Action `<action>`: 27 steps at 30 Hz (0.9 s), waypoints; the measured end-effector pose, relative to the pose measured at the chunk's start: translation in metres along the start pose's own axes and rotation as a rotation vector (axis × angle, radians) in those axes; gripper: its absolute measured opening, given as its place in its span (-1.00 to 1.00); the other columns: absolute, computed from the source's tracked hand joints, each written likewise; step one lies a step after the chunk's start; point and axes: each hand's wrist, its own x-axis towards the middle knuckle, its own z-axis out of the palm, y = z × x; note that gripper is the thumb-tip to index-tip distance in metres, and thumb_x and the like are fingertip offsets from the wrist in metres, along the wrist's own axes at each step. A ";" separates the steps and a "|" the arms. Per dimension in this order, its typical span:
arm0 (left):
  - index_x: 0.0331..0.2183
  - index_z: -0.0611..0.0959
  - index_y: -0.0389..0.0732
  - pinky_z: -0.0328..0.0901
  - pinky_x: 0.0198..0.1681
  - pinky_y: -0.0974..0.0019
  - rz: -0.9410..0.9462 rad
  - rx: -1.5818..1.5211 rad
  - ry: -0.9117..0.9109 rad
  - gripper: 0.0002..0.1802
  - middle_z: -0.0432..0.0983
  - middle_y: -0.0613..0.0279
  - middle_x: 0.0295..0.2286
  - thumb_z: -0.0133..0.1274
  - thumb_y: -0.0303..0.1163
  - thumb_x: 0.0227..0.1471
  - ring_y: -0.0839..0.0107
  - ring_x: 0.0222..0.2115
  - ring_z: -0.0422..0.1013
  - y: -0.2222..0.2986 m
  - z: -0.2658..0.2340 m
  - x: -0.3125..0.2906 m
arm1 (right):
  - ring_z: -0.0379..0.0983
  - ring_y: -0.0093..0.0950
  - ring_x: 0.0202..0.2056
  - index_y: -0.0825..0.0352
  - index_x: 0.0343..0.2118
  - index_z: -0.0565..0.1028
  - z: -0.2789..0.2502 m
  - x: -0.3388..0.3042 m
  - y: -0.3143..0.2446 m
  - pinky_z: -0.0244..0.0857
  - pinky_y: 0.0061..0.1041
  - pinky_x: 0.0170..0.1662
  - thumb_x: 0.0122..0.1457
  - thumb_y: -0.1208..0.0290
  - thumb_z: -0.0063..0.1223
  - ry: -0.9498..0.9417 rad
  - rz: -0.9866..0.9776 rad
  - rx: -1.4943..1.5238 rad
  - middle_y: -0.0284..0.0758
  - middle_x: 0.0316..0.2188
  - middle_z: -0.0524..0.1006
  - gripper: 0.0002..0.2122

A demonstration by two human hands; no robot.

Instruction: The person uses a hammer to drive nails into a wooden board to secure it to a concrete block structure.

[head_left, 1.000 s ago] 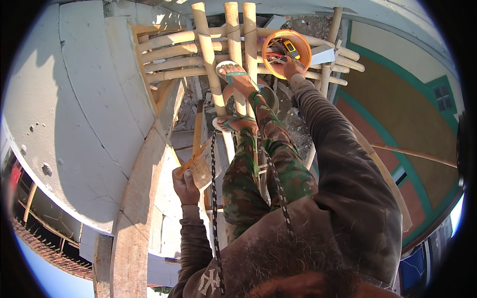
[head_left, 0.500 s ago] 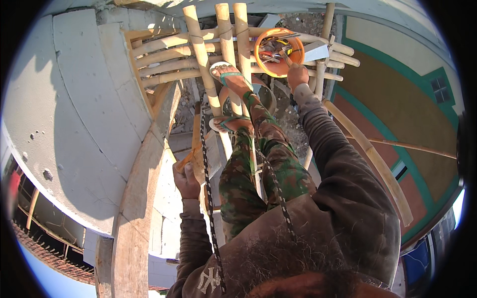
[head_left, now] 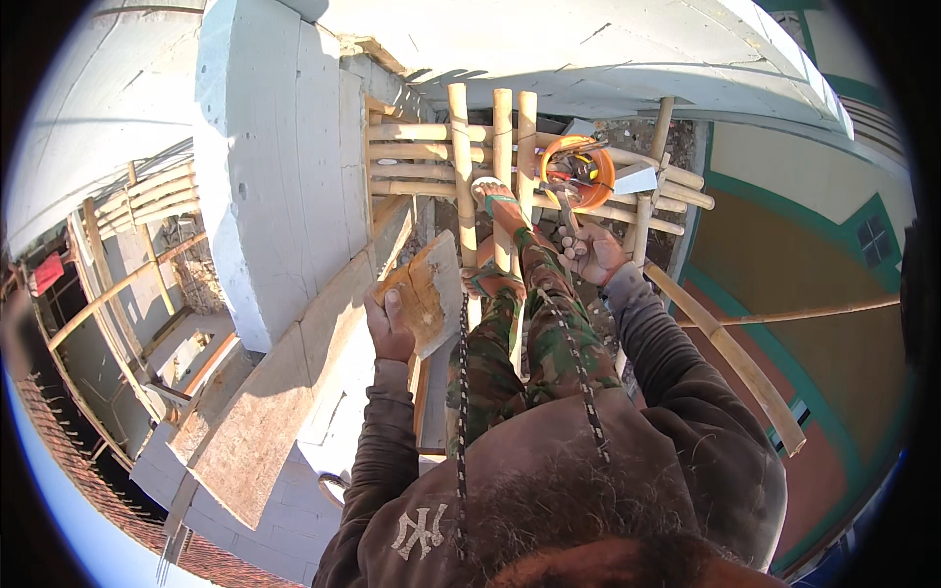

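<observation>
From my remote seat I see the left hand clamped on the wooden board, thumb across its face and the other fingers mostly hidden behind; if that pinch slackens, I judge the board could slip past the sandalled feet. At the curled fingers of the right hand, a slim hand tool reaches toward the orange bucket; I cannot tell whether they close firmly on it, so a loose hold could drop it between the bamboo poles. The bucket, just beyond the right fingertips, holds jumbled tools, and a knock to its rim could tip it. The patterned cord, right of the left fingers, could snag on the board's edge. As for writing, a pale monogram marks the dark sweatshirt below the left fingers; I can read no label on board, tool or bucket.
</observation>
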 end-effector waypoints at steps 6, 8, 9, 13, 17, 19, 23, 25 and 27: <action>-0.03 0.50 -0.38 0.36 -0.13 0.09 0.366 0.089 0.204 -0.55 0.58 -0.08 -0.23 -0.15 -0.13 0.42 0.10 -0.22 0.52 0.152 -0.062 0.021 | 0.38 -0.47 -0.52 0.38 -0.15 0.46 0.097 -0.172 0.060 0.39 -0.40 -0.34 0.20 0.44 -0.01 -0.059 -0.303 -0.787 -0.35 -0.56 0.42 -0.80; -0.06 0.52 -0.38 0.36 -0.16 0.02 0.452 0.106 0.323 -0.55 0.57 -0.18 -0.27 -0.17 -0.13 0.43 -0.06 -0.25 0.52 0.192 -0.079 0.016 | 0.38 -0.49 -0.51 0.39 -0.16 0.48 0.129 -0.214 0.060 0.31 -0.41 -0.38 0.27 0.37 0.00 -0.116 -0.532 -1.103 -0.33 -0.56 0.42 -0.81; -0.07 0.52 -0.38 0.36 -0.17 0.00 0.475 0.110 0.343 -0.55 0.57 -0.21 -0.28 -0.18 -0.14 0.43 -0.11 -0.26 0.52 0.215 -0.088 0.014 | 0.38 -0.50 -0.51 0.39 -0.16 0.49 0.148 -0.238 0.055 0.27 -0.41 -0.40 0.31 0.34 0.00 -0.138 -0.671 -1.235 -0.32 -0.55 0.43 -0.79; -0.08 0.53 -0.37 0.36 -0.19 -0.03 0.536 0.038 0.326 -0.56 0.58 -0.25 -0.32 -0.20 -0.14 0.43 -0.20 -0.29 0.52 0.274 -0.097 0.012 | 0.41 -0.27 -0.51 0.45 -0.20 0.50 0.226 -0.299 0.062 0.30 -0.31 -0.36 0.39 0.24 0.02 -0.390 -1.411 -1.421 -0.14 -0.53 0.47 -0.71; -0.11 0.52 -0.38 0.36 -0.24 -0.09 0.649 0.057 0.431 -0.56 0.57 -0.30 -0.38 -0.20 -0.15 0.43 -0.30 -0.32 0.50 0.304 -0.106 -0.003 | 0.40 -0.12 -0.51 0.45 -0.24 0.50 0.270 -0.316 0.066 0.30 -0.25 -0.38 0.40 0.27 0.00 -0.399 -1.254 -1.473 -0.07 -0.53 0.45 -0.72; -0.15 0.51 -0.38 0.35 -0.27 -0.13 0.702 0.069 0.500 -0.57 0.56 -0.31 -0.40 -0.19 -0.15 0.42 -0.35 -0.33 0.49 0.301 -0.111 -0.005 | 0.42 -0.09 -0.51 0.45 -0.28 0.48 0.285 -0.331 0.072 0.30 -0.23 -0.39 0.39 0.28 0.03 -0.416 -1.370 -1.399 -0.04 -0.55 0.45 -0.73; -0.22 0.49 -0.36 0.32 -0.30 -0.17 0.750 0.061 0.476 -0.57 0.54 -0.31 -0.43 -0.18 -0.13 0.42 -0.37 -0.34 0.47 0.323 -0.109 -0.024 | 0.34 -0.15 -0.53 0.46 -0.28 0.48 0.285 -0.356 0.075 0.29 -0.26 -0.37 0.41 0.26 0.01 -0.422 -1.418 -1.292 -0.07 -0.57 0.43 -0.71; -0.25 0.49 -0.35 0.31 -0.32 -0.19 0.777 0.078 0.499 -0.56 0.53 -0.30 -0.44 -0.18 -0.11 0.42 -0.37 -0.35 0.46 0.327 -0.110 -0.024 | 0.30 -0.23 -0.55 0.47 -0.28 0.47 0.293 -0.356 0.067 0.28 -0.29 -0.37 0.42 0.26 0.00 -0.388 -1.328 -1.576 -0.11 -0.57 0.42 -0.70; -0.25 0.49 -0.35 0.30 -0.33 -0.20 0.776 0.103 0.539 -0.56 0.52 -0.30 -0.45 -0.19 -0.11 0.42 -0.37 -0.36 0.46 0.311 -0.110 -0.022 | 0.30 -0.36 -0.55 0.47 -0.29 0.46 0.286 -0.359 0.068 0.26 -0.32 -0.39 0.44 0.25 -0.02 -0.457 -1.591 -1.478 -0.19 -0.59 0.37 -0.69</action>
